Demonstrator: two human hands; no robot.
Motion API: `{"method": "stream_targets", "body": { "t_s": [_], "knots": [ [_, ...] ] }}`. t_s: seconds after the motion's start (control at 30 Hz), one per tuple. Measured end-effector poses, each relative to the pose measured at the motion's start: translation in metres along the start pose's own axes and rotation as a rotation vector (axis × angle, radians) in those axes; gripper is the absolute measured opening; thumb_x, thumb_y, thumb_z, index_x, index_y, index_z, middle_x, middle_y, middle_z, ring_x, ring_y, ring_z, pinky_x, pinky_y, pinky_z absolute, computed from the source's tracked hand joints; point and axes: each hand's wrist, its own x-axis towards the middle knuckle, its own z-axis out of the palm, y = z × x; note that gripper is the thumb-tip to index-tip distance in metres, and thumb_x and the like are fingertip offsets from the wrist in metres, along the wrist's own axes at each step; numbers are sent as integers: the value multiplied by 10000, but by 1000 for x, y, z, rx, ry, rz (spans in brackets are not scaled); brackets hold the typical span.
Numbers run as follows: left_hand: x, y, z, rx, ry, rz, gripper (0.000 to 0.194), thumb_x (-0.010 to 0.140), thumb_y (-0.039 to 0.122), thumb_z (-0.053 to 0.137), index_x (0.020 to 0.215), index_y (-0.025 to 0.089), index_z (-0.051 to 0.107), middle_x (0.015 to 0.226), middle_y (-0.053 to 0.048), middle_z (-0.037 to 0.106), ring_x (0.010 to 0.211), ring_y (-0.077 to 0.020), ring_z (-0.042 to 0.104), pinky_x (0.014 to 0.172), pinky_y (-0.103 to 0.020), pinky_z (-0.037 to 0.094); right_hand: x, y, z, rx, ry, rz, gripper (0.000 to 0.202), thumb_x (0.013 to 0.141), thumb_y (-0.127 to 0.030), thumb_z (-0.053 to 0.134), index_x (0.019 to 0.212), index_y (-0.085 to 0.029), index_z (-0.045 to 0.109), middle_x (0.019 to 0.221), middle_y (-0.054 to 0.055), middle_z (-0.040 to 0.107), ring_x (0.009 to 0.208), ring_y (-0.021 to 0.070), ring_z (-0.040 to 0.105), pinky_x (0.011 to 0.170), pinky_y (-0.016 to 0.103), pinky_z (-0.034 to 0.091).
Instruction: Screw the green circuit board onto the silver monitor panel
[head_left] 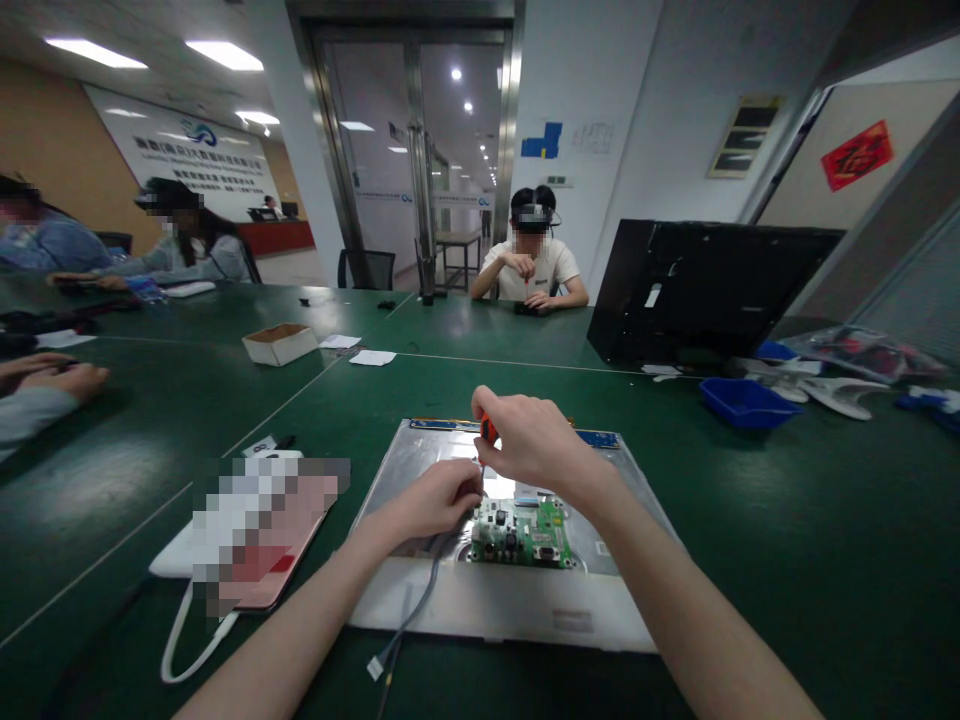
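My right hand (529,435) is closed round the orange-and-black handle of a screwdriver (489,429), which points down at the upper left corner of a green circuit board (521,530). Beside the shaft, the fingers of my left hand (442,495) are pinched together at the board's edge; what they hold, if anything, is hidden. The board lies on the silver back of a flat display panel (615,605). From under my left hand a grey cable (425,600) runs toward me and ends in a white connector (375,667).
Left of the panel lie a white power bank (176,550) and a pink phone (259,590). A white box (281,345), a blue tray (750,402) and a large black monitor housing (705,290) stand farther back. Other people sit round the green table (817,560).
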Motion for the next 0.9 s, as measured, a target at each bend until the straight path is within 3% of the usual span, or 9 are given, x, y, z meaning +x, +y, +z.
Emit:
{"method": "stream_targets", "body": {
  "t_s": [0.9],
  "knots": [
    [1, -2, 2, -7, 7, 13, 94, 787, 119, 519, 845, 157, 582, 765, -21, 597, 696, -157, 521, 645, -263, 395, -1, -1, 0, 37, -16, -62, 221, 752, -194, 479, 971, -216, 453, 827, 7, 655, 656, 131, 534, 500, 278, 183]
  ]
}}
